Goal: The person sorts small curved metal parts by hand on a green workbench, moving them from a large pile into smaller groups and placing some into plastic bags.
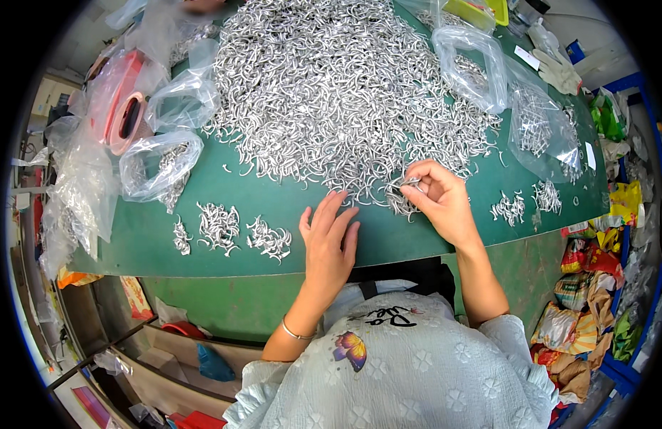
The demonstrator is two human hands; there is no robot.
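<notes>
I watch R hand (440,201) pinching curved silvery metal bits (412,182) by big pile's (324,93) near edge, prob. fingertip control; L hand (328,232) loosely spread; small heaps (219,227) apart, prob. vs. remixing.

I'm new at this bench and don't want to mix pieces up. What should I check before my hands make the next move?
1. Right hand pinching a curved silvery piece: ok; exact number cannot tell.
2. Left hand free: ok, fingers spread, nothing visibly gripped.
3. Large pile within reach: ok, its near edge is at the fingertips.
4. Three small heaps at left separate from it: ok.
5. Equal counts in those heaps: cannot tell, pieces overlap.
</notes>
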